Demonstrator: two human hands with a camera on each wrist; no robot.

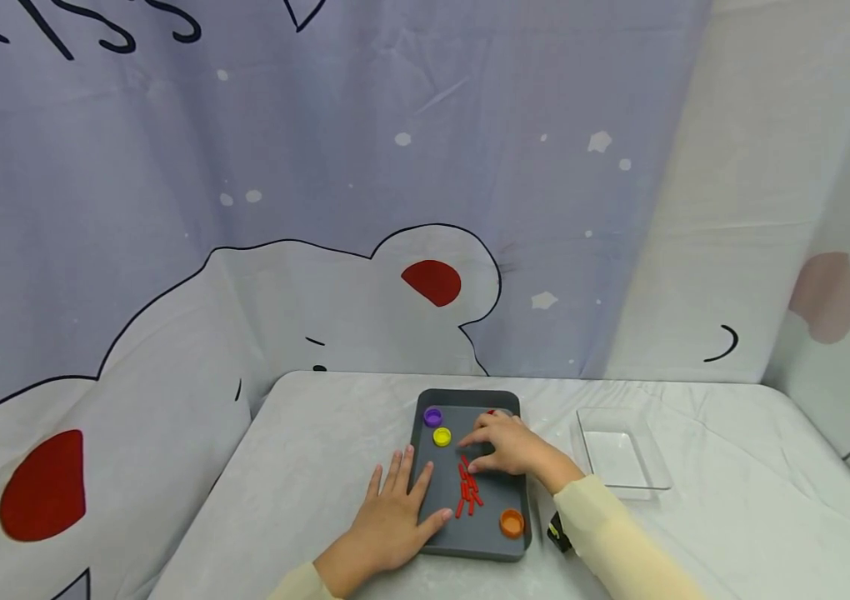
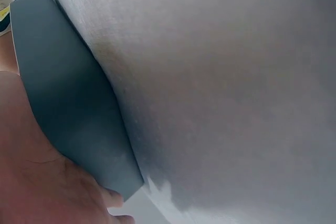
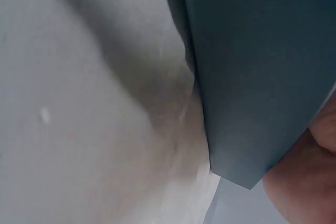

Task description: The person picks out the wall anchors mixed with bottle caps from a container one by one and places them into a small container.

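A dark grey tray (image 1: 443, 542) lies on the table with a loose cluster of short red sticks (image 1: 465, 492) in its middle. My left hand (image 1: 387, 525) rests with spread fingers at the tray's left side, its thumb reaching over the rim. Above the tray, my right hand (image 1: 511, 446) is bent over the upper sticks, thumb and forefinger apart, with no stick visible between them. A purple round cup (image 1: 433, 417) and a yellow one (image 1: 442, 437) sit at the tray's far left. An orange cup (image 1: 512, 523) sits near right; a red item (image 1: 495, 412) is mostly hidden behind the right hand.
To the right of the tray stands a clear rectangular container (image 1: 623, 454). A small black and yellow object (image 1: 558, 533) lies by the right forearm, partly covered by the sleeve. White cloth (image 1: 335, 433) covers the table, and a printed curtain (image 1: 320, 167) hangs behind.
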